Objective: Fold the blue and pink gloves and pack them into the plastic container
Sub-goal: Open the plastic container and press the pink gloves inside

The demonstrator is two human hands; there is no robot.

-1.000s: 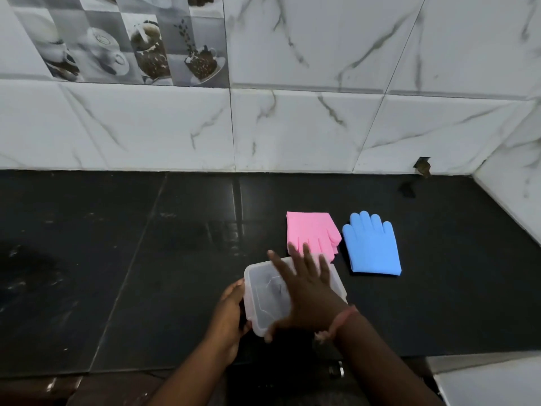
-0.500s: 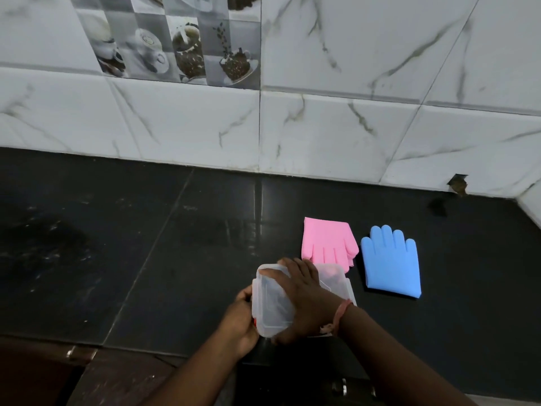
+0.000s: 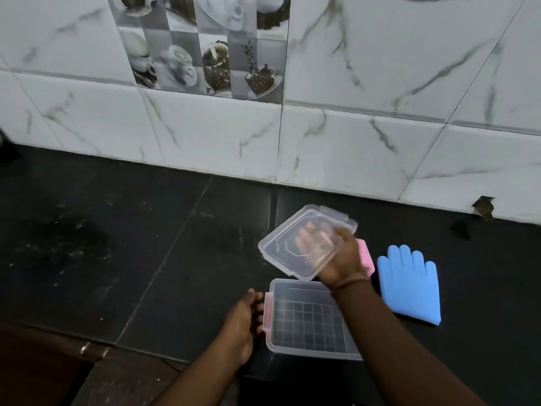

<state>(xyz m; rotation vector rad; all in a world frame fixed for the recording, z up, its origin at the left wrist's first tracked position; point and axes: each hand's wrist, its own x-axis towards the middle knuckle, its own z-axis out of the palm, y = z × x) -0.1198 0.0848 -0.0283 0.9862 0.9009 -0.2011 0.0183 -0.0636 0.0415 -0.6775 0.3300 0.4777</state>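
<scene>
Right hand (image 3: pixel 342 259) grips lid (image 3: pixel 304 241), fingers curled underneath, lifted at 12 o'clock of open container (image 3: pixel 310 323). Left hand (image 3: pixel 243 320) steadies container's pink latch, fingers together. Pink glove (image 3: pixel 366 256) and blue glove (image 3: pixel 409 285) lie at 2 o'clock, unfolded. Park lid clear of gloves. Half a second ago lid was on.
</scene>
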